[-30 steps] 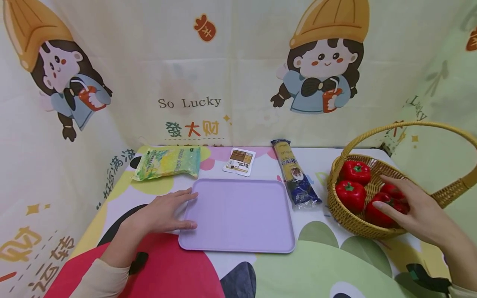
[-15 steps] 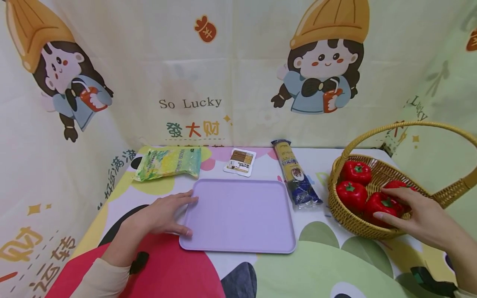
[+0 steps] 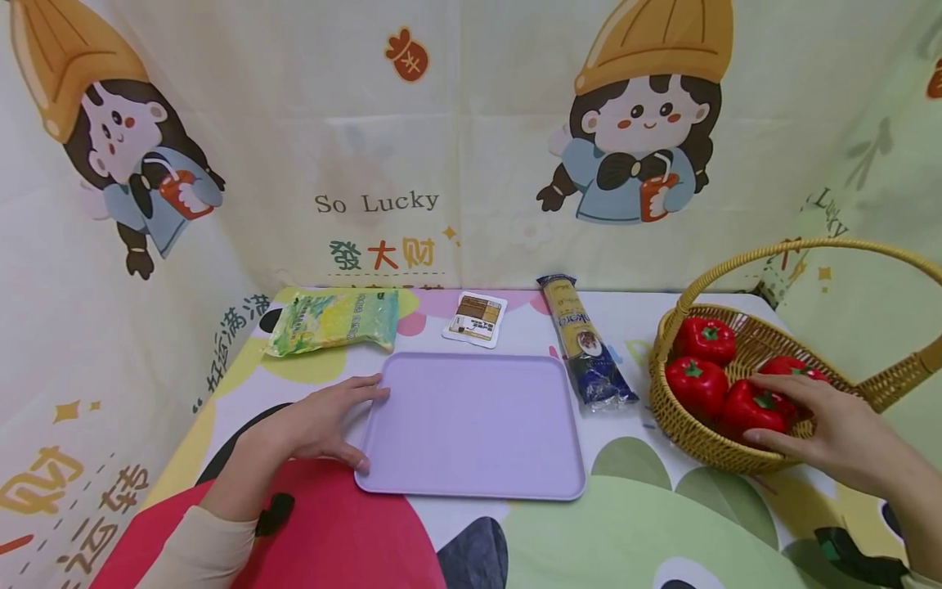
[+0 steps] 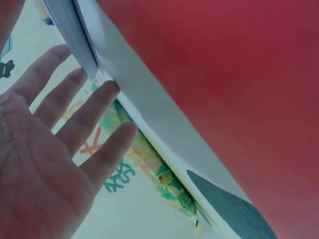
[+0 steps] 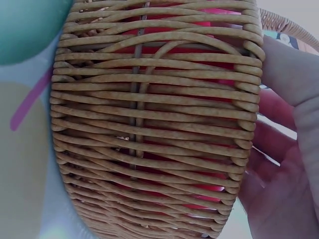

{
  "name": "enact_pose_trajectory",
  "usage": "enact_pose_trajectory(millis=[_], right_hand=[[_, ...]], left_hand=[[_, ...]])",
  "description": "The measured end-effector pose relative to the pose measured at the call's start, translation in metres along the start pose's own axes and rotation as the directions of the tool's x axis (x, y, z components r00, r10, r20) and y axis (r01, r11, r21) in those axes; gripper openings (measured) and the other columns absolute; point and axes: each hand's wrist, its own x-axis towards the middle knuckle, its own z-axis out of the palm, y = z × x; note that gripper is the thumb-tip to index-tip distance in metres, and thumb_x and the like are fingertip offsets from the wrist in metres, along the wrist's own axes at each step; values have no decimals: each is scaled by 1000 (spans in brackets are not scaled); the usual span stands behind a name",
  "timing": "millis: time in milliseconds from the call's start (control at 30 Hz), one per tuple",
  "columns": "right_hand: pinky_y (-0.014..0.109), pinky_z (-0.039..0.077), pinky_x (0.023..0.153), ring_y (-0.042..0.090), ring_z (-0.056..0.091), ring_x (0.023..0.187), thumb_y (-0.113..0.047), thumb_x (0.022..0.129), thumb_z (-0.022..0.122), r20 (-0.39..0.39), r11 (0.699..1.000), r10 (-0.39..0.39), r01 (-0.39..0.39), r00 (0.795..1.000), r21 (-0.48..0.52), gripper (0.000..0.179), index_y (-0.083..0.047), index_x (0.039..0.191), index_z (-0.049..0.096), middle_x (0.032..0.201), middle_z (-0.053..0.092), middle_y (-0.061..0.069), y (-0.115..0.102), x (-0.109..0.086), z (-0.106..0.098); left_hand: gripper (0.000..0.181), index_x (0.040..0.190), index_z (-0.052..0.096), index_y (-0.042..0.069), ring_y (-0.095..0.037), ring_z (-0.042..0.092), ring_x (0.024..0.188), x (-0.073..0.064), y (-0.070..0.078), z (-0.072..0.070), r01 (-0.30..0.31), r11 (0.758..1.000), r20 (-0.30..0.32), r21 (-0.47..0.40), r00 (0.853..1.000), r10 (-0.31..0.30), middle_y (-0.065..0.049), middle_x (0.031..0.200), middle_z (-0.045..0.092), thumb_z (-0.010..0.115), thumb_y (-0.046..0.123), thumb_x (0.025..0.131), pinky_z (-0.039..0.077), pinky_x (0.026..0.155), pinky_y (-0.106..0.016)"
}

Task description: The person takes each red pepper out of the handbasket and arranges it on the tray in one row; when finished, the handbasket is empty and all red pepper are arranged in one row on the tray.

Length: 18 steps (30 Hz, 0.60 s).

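My left hand [image 3: 320, 425] lies at the left edge of the lilac tray [image 3: 471, 425], its fingers spread and fairly straight. In the left wrist view the left hand [image 4: 55, 134] has its palm and fingers apart, with the tray's side [image 4: 75, 37] beyond the fingertips. My right hand [image 3: 832, 429] reaches over the near rim of a wicker basket [image 3: 684, 429]. Its thumb and fingers bend round the nearest red bell pepper [image 3: 754, 409]. The wicker wall hides most of that grip from the right wrist view, where the right hand [image 5: 284, 164] shows behind the rim.
More red bell peppers [image 3: 695, 384] sit in the basket, under its tall handle [image 3: 809, 245]. Behind the tray lie a yellow-green packet [image 3: 334, 321] and a small white-and-brown pouch [image 3: 474, 319]. A long blue-and-yellow pasta-like packet [image 3: 587, 343] lies between tray and basket.
My right hand has lowered onto the nearest bell pepper, its fingers and thumb now round it. The left thumb has slid slightly back toward the tray's left edge. The tray stays put.
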Motion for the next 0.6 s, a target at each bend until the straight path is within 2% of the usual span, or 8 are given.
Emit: enact_pose_trajectory(millis=[133,167,233,300,367,467,533,600], right_hand=[[58,59,71,51,58,106,-34,70,96,11,1000,8,-8,1000,19,74,-3,130,65,125,63,27,-1,-2,2],[61,58,70,51,58,107,-33,70,95,12,1000,8,-8,1000,25,73,-4,130,65,126,62,27,-1,-2,2],[57,60,69,52,57,108,-33,71,95,13,999,15,-15,1000,33,72,-5,130,65,127,62,26,-1,-2,2],[43,60,65,50,59,107,-33,70,96,0,999,12,-12,1000,32,70,-7,129,67,126,62,23,-1,-2,2],[39,59,62,49,58,107,-33,70,96,-11,999,8,-7,1000,39,70,-7,128,67,126,62,22,-2,-2,1],[23,57,67,43,56,108,-29,68,97,-52,998,1,2,999,67,69,-8,127,69,126,61,20,-3,-3,1],[13,52,69,25,54,112,-25,67,98,-85,995,1,7,996,97,69,-9,127,68,125,60,16,-5,-3,1],[1,41,66,4,50,109,-20,67,98,-121,992,-13,28,993,120,69,-9,127,68,124,59,13,-6,-3,0]], left_hand=[[103,151,50,10,-41,38,146,1,-2,2,-3,1000,-2,-6,1000,3,-16,162,37,95,49,67,40,113,-58],[103,151,50,10,-41,38,145,1,-3,2,-5,1000,-2,-7,1000,5,-16,162,37,95,49,67,40,113,-58],[105,151,50,10,-41,38,145,2,-3,2,-2,1000,-2,-9,1000,2,-16,162,36,95,50,66,40,113,-58],[107,152,49,9,-40,39,144,2,-4,2,-4,1000,-5,-2,1000,4,-15,161,37,95,52,65,41,113,-58],[110,152,48,8,-40,40,144,3,-4,2,-7,1000,-8,10,1000,7,-15,161,37,94,54,64,41,113,-57],[112,152,48,7,-38,41,143,3,-5,2,-17,999,-17,30,1000,18,-15,160,39,94,56,63,41,113,-55],[108,148,51,6,-37,42,143,3,-5,2,-25,999,-25,28,999,26,-15,159,40,94,56,62,41,114,-55],[100,141,55,8,-37,41,143,3,-5,2,-27,1000,-31,14,999,27,-16,159,41,95,55,62,40,114,-55]])
